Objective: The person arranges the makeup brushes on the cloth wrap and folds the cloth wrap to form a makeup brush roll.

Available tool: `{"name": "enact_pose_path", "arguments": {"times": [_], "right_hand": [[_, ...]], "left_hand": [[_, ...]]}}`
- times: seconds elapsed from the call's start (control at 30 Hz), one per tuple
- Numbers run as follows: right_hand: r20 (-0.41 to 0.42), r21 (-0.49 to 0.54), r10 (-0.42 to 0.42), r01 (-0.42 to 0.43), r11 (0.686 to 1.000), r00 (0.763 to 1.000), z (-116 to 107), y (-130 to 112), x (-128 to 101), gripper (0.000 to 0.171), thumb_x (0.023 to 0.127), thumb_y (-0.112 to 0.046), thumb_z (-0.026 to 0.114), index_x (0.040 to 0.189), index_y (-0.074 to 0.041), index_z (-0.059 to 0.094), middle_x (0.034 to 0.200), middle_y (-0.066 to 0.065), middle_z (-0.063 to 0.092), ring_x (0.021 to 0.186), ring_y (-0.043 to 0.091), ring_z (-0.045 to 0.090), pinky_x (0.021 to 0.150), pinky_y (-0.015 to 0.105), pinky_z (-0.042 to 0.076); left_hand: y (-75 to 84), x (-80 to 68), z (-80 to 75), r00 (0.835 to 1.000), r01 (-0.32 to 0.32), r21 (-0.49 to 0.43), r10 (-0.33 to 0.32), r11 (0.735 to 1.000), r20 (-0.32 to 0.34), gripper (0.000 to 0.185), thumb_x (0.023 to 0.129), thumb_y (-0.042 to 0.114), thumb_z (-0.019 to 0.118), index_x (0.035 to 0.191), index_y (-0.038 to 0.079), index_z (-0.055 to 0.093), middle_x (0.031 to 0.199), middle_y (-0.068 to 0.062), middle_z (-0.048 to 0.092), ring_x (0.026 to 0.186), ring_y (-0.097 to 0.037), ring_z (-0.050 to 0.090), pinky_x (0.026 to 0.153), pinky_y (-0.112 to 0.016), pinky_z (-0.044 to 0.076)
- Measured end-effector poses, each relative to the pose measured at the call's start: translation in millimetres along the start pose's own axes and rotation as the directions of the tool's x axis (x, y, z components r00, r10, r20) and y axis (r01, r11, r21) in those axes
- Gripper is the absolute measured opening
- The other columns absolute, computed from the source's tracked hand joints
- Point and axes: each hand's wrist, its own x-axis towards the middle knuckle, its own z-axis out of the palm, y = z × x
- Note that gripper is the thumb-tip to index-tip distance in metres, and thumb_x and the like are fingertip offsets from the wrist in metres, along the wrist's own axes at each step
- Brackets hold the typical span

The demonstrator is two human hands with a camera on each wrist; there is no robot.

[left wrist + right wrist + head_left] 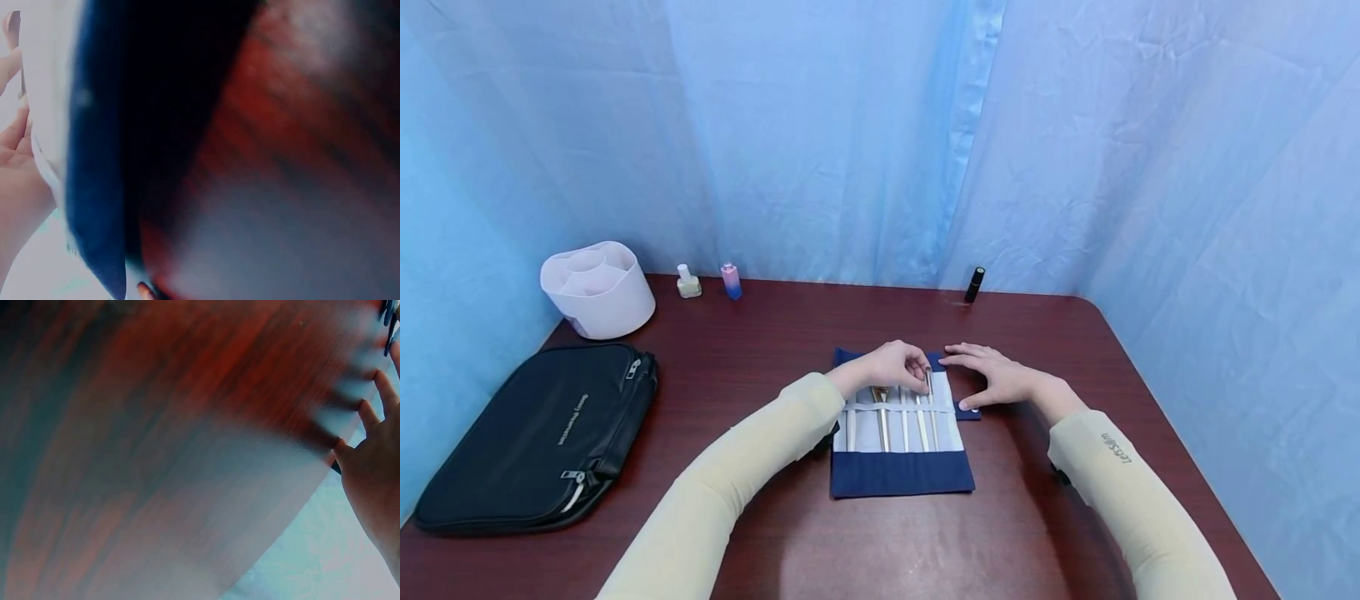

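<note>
1. The table (pixel 775 350) carries a black bag (pixel 542 433) at near left.
2. A blue cloth roll (pixel 898 475) lies open mid-table, holding metal tools (pixel 902 421).
3. The right hand (pixel 996 379) rests flat, fingers straight, on the roll's right edge.
4. The left hand (pixel 887 367) pinches one tool's top end.

bag (pixel 542 433) left of roll (pixel 898 437); bottles (pixel 730 281) probably behind.

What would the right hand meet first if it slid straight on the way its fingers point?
The right hand points left, so it would likely first meet the left hand at the tool roll's top edge; depth is unclear.
</note>
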Motion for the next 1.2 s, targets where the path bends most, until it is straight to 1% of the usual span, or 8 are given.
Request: {"name": "enact_pose_path", "arguments": {"times": [0.2, 0.47, 0.57, 0.7, 0.8, 0.9, 1.03, 1.2], "right_hand": [[-0.003, 0.013, -0.005, 0.005, 1.0, 1.0, -2, 0, 1, 0.079, 0.078, -0.057, 0.068, 0.145, -0.028, 0.037, 0.156, 0.002, 0.021, 0.143, 0.029, 0.014, 0.109, 0.063, 0.013], [0.008, 0.018, -0.006, 0.006, 1.0, 1.0, 1, 2, 3, 0.079, 0.078, -0.059, 0.067, 0.145, -0.03, 0.036, 0.156, 0.001, 0.02, 0.143, 0.028, 0.013, 0.109, 0.062, 0.013], [0.006, 0.014, 0.001, -0.001, 1.0, 1.0, 0, 2, 2, 0.08, 0.078, -0.058, 0.067, 0.145, -0.029, 0.037, 0.156, 0.002, 0.02, 0.143, 0.029, 0.013, 0.109, 0.063, 0.013], [-0.001, 0.019, 0.008, -0.008, 1.0, 1.0, -2, 1, 0, 0.08, 0.077, -0.056, 0.069, 0.145, -0.027, 0.038, 0.156, 0.004, 0.021, 0.143, 0.032, 0.013, 0.108, 0.065, 0.012], [0.0, 0.02, 0.011, -0.011, 1.0, 1.0, -2, 2, 0, 0.08, 0.077, -0.057, 0.068, 0.145, -0.027, 0.038, 0.156, 0.004, 0.021, 0.143, 0.031, 0.013, 0.109, 0.064, 0.011], [0.0, 0.012, 0.007, -0.007, 1.0, 1.0, -2, 4, 0, 0.08, 0.077, -0.057, 0.068, 0.145, -0.027, 0.038, 0.156, 0.004, 0.02, 0.143, 0.031, 0.012, 0.109, 0.063, 0.011], [-0.008, 0.005, -0.011, 0.011, 1.0, 1.0, -2, 6, -1, 0.08, 0.077, -0.056, 0.069, 0.145, -0.025, 0.038, 0.156, 0.007, 0.021, 0.143, 0.033, 0.013, 0.108, 0.064, 0.012], [-0.011, 0.002, -0.003, 0.003, 1.0, 1.0, -2, 8, -2, 0.081, 0.077, -0.057, 0.068, 0.145, -0.026, 0.037, 0.156, 0.006, 0.021, 0.143, 0.032, 0.012, 0.109, 0.064, 0.012]], "left_hand": [[-0.4, -0.9, -0.9, 0.998, -0.033, 0.083, 0.028, 0.996, 0.055, 0.024, 0.085, 0.02, 0.071, 0.106, 0.011, 0.068, 0.093, 0.002, 0.065, 0.081, -0.008, 0.057, 0.072, -0.02, 0.047], [1.1, -7.1, -4.5, 0.998, -0.045, 0.117, 0.04, 0.992, 0.046, 0.028, 0.087, 0.021, 0.069, 0.113, 0.01, 0.068, 0.102, 0.0, 0.067, 0.088, -0.007, 0.06, 0.075, -0.02, 0.049], [5.2, -12.9, -13.8, 0.998, -0.06, 0.137, 0.059, 0.989, 0.015, 0.035, 0.087, 0.021, 0.068, 0.12, 0.008, 0.065, 0.109, -0.003, 0.066, 0.096, -0.011, 0.06, 0.081, -0.023, 0.05], [11.3, -25.4, -34.3, 0.994, -0.08, 0.166, 0.091, 0.983, -0.06, 0.039, 0.087, 0.023, 0.069, 0.122, 0.008, 0.062, 0.118, -0.006, 0.064, 0.106, -0.017, 0.059, 0.089, -0.028, 0.049], [12.9, -38.9, -50.1, 0.986, -0.068, 0.172, 0.092, 0.983, -0.138, 0.036, 0.086, 0.024, 0.07, 0.119, 0.01, 0.064, 0.118, -0.007, 0.064, 0.107, -0.017, 0.06, 0.09, -0.03, 0.049], [12.9, -55.9, -60.9, 0.975, -0.027, 0.17, 0.063, 0.985, -0.214, 0.033, 0.085, 0.024, 0.071, 0.116, 0.011, 0.065, 0.117, -0.008, 0.064, 0.107, -0.017, 0.06, 0.09, -0.031, 0.049], [7.4, -76.6, -66.5, 0.962, 0.03, 0.183, 0.021, 0.983, -0.272, 0.031, 0.085, 0.021, 0.071, 0.113, 0.009, 0.065, 0.113, -0.009, 0.065, 0.1, -0.018, 0.06, 0.085, -0.033, 0.05], [-8.3, -96.7, -63.8, 0.959, 0.052, 0.193, 0.005, 0.98, -0.283, 0.033, 0.084, 0.018, 0.072, 0.112, 0.004, 0.065, 0.109, -0.013, 0.066, 0.089, -0.017, 0.061, 0.076, -0.031, 0.051]]}}
